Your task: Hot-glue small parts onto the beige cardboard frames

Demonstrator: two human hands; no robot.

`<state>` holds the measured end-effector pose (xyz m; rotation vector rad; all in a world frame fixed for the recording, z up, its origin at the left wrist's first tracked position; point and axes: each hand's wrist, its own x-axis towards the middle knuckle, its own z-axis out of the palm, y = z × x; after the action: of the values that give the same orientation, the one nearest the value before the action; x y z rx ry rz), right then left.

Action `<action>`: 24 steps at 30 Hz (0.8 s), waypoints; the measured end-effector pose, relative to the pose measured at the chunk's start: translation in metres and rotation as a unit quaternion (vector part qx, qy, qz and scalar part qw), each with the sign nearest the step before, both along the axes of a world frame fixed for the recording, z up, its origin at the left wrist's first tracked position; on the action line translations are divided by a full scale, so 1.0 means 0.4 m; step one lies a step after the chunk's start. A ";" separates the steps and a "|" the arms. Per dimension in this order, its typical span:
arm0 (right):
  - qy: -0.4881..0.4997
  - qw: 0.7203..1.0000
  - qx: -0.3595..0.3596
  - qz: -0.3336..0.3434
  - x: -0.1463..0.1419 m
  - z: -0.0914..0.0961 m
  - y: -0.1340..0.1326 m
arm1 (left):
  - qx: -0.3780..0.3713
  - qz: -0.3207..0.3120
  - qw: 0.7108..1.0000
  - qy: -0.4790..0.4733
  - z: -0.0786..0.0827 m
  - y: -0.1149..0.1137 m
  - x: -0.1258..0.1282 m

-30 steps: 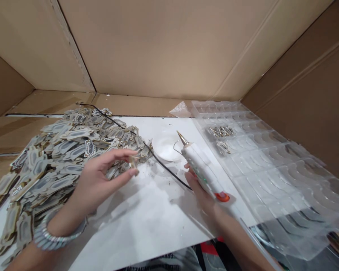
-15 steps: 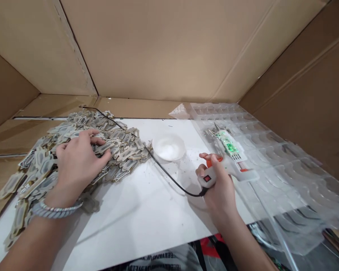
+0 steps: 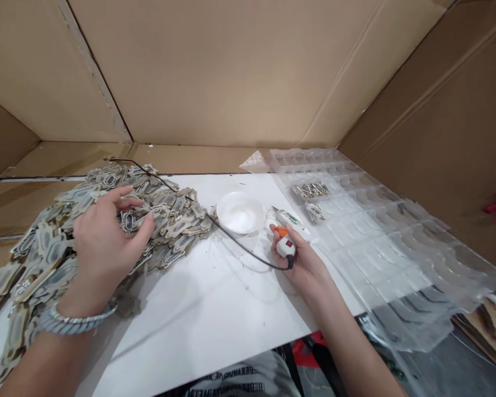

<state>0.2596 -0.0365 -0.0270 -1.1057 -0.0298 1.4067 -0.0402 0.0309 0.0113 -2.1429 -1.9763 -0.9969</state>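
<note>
My left hand rests on a big pile of flat grey and gold ornate pieces at the left of the white board. Its fingers are curled loosely over the top pieces. My right hand is wrapped round the handle of a white glue gun with an orange trigger. The gun lies low near the board, its nozzle pointing away toward a small white dish. Its black cord runs left over the pile.
A clear plastic blister tray with curved pockets fills the right side; a few metal pieces sit in its far pockets. Cardboard walls enclose the bench at the back and both sides. A crumpled bit of clear film lies behind the dish.
My left hand let go of a single piece and moved back onto the pile. My right hand swung the glue gun over the tray, then brought it down beside the dish.
</note>
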 end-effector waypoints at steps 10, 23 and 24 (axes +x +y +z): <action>-0.037 0.998 -0.055 -0.011 0.056 0.044 -0.079 | 0.057 -0.051 0.997 -0.013 -0.005 -0.013 0.011; -0.725 0.657 -0.026 0.207 0.342 0.104 0.078 | 0.068 -0.077 0.995 -0.013 -0.014 -0.021 0.023; -0.739 0.638 -0.037 0.216 0.360 0.101 0.106 | 0.071 -0.083 0.994 -0.011 -0.015 -0.021 0.023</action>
<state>0.4036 0.0057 0.0134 -2.1369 -1.5113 0.4673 -0.0309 0.0226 0.0054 -2.2536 -1.7010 -1.1530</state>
